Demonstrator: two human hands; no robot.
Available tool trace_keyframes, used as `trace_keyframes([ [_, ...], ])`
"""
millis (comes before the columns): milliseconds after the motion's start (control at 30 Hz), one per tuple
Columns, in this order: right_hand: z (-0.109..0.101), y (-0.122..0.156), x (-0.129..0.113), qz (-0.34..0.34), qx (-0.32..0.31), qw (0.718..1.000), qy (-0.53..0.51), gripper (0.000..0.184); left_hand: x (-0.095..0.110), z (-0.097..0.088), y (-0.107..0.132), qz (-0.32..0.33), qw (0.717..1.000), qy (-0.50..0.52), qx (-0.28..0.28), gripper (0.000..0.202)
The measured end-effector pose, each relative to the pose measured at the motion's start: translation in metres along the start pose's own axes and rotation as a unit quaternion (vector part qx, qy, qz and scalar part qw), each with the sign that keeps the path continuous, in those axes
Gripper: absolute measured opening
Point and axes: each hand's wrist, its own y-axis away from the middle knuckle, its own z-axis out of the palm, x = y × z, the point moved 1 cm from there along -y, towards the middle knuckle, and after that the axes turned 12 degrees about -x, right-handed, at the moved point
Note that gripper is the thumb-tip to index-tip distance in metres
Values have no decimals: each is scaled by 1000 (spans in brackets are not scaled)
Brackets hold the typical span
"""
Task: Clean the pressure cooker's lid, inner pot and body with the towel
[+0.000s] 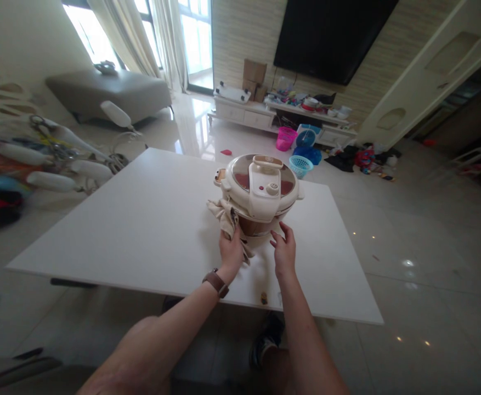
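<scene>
A cream electric pressure cooker with a see-through lid panel, a top handle and a brown lower body stands on the white table. My left hand, a watch on its wrist, is closed around a crumpled beige cloth at the cooker's left front side. Part of the cloth hangs below my fingers. My right hand is by the cooker's lower right front, its fingers curved and apart, with nothing in it. Whether its fingertips touch the cooker I cannot tell.
A small brown object lies at the table's near edge. Beyond the table are a pink basket, a light-blue basket and a low white cabinet with clutter on top. Lamp-like white shades stand close to the table's left side.
</scene>
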Motion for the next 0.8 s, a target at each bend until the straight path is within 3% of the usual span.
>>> trace_keyframes([
  [133, 4, 1, 2, -8, -3, 1000, 0, 56, 2, 8, 12, -29, 1000, 6, -3, 40],
  [333, 3, 2, 6, -7, -7, 1000, 6, 56, 2, -20, -45, -18, 999, -33, 11, 46],
  [467, 1, 1, 5, -4, -3, 1000, 10, 56, -2, -39, -71, 31, 996, -78, -44, 51],
  [567, 1, -1, 3, -10, 2, 1000, 9, 55, -7, -35, -57, 33, 995, -83, -37, 49],
  [667, 1, -2, 2, -16, 6, 1000, 0, 55, -11, -19, -23, 2, 998, -66, -14, 44],
  [800, 3, -3, 3, -21, 9, 1000, 2, 53, -12, 4, 23, -30, 998, -26, -56, 38],
])
